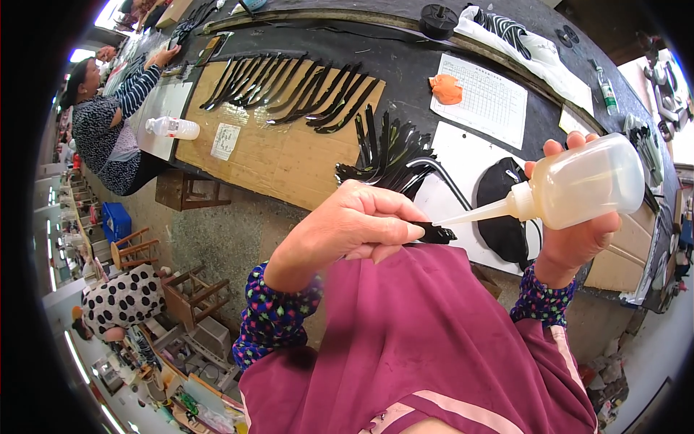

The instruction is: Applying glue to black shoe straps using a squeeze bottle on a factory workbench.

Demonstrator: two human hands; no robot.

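Note:
My left hand (361, 223) pinches a small black glossy strip (436, 233) between thumb and fingers, just above my lap. In my right hand (575, 242) is a translucent squeeze bottle (591, 182) of pale liquid, tilted on its side. Its long tapered nozzle points left, the tip at or very near the strip; whether they touch I cannot tell. Beyond my left hand lies a pile of black glossy strips (387, 148). A row of similar strips (289, 90) is laid out side by side on a sheet of brown cardboard (271, 163).
A black curved piece (502, 210) and a bent black rod (441, 173) lie on white board. Behind them are a printed sheet (491, 101) and an orange scrap (446, 89). A white bottle (173, 128) stands left, near a co-worker (108, 123) in a striped sleeve. Wooden stools (191, 296) stand lower left.

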